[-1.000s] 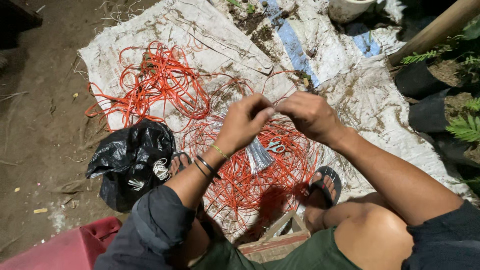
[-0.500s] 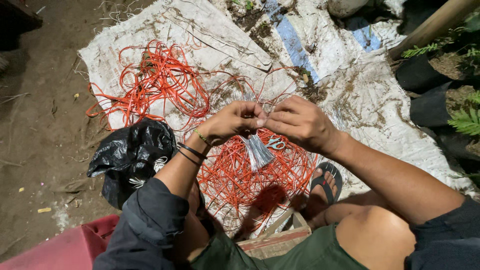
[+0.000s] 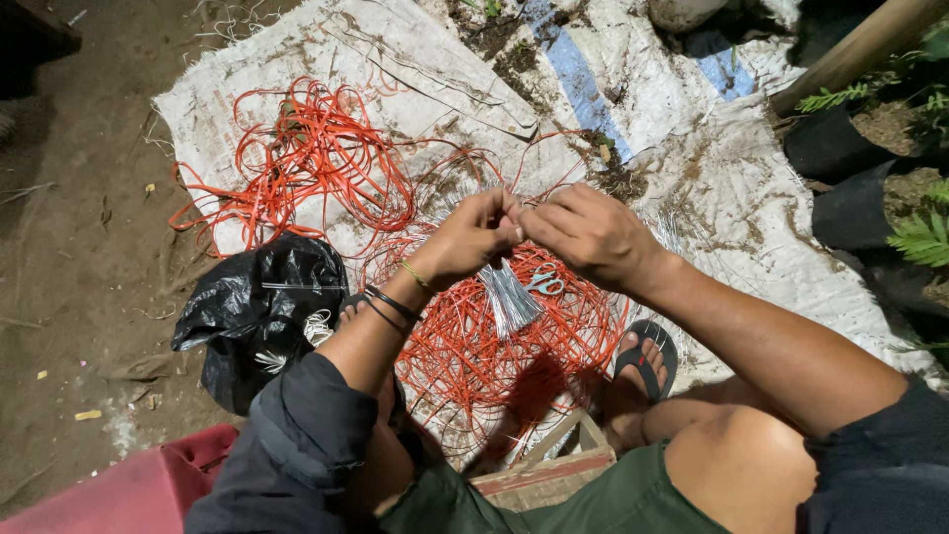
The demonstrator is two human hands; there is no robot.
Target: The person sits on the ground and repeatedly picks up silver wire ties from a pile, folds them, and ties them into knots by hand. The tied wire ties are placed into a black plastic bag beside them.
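My left hand (image 3: pixel 474 235) and my right hand (image 3: pixel 588 232) meet fingertip to fingertip above a heap of orange plastic strips (image 3: pixel 504 341). Both pinch the top of a bundle of thin silvery strands (image 3: pixel 509 292) that hangs down below them. An orange strip runs up between my fingers. A second tangle of orange strips (image 3: pixel 306 163) lies further off to the left on a white woven sack (image 3: pixel 395 69). Small scissors with pale blue handles (image 3: pixel 544 285) lie on the orange heap just under my right hand.
A crumpled black plastic bag (image 3: pixel 259 311) sits by my left elbow, with white strands beside it. A wooden stool (image 3: pixel 549 475) is under me and a red object (image 3: pixel 129 489) at bottom left. My sandalled foot (image 3: pixel 643 361) rests on the sack. Black plant bags (image 3: pixel 840 168) stand at right.
My hands have drawn closer together and slightly down toward the middle; the gap between them has closed and both now grip the strand bundle.
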